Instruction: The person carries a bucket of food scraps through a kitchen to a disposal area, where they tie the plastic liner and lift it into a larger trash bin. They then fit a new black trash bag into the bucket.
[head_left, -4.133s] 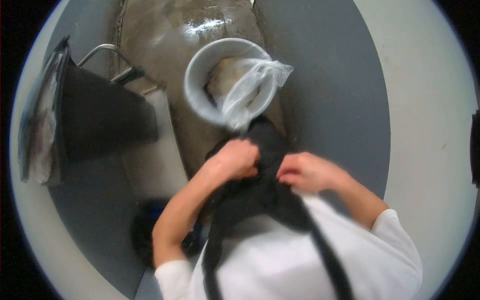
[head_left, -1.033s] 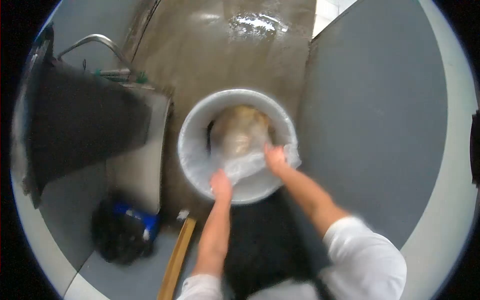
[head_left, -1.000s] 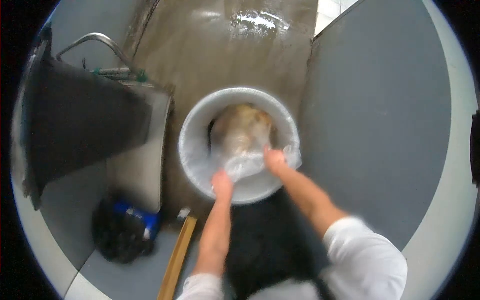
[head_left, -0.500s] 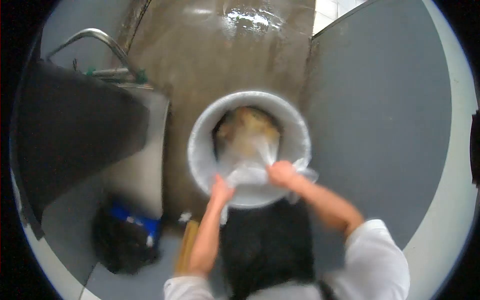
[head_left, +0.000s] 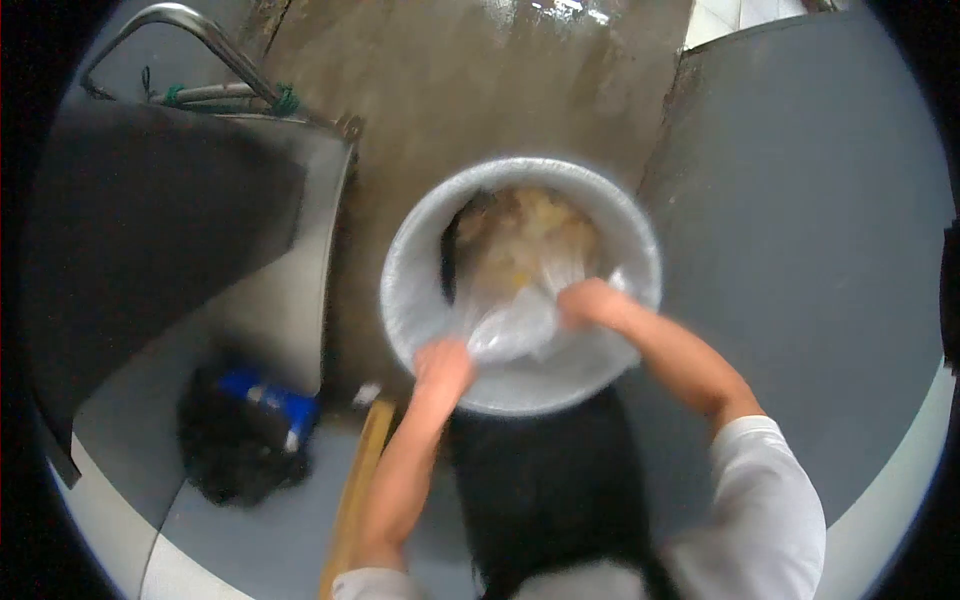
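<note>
A large round silvery tub (head_left: 412,290) stands on the floor in front of me. Inside it is a clear plastic bag (head_left: 515,330) with blurred yellow-brown contents (head_left: 530,235). My left hand (head_left: 443,370), at the tub's near left rim, is closed on the bag's edge. The bag's other side is gripped by my right hand (head_left: 590,303), which is over the tub's inner right side. Between the two hands the plastic is stretched and bunched. Motion blurs the fingers, and the bag's lower part is hidden.
A metal cart or table (head_left: 280,300) with a bent tube handle (head_left: 215,40) is on the left. Below it lies a black bundle with a blue label (head_left: 270,395). A yellowish bar (head_left: 358,480) is beside my left arm. Grey panel (head_left: 790,230) on the right; wet brown floor (head_left: 480,90) ahead.
My right hand has moved up from the tub's near right rim to over its inside, pulling the plastic along. The left stays near the rim. The view has shifted slightly.
</note>
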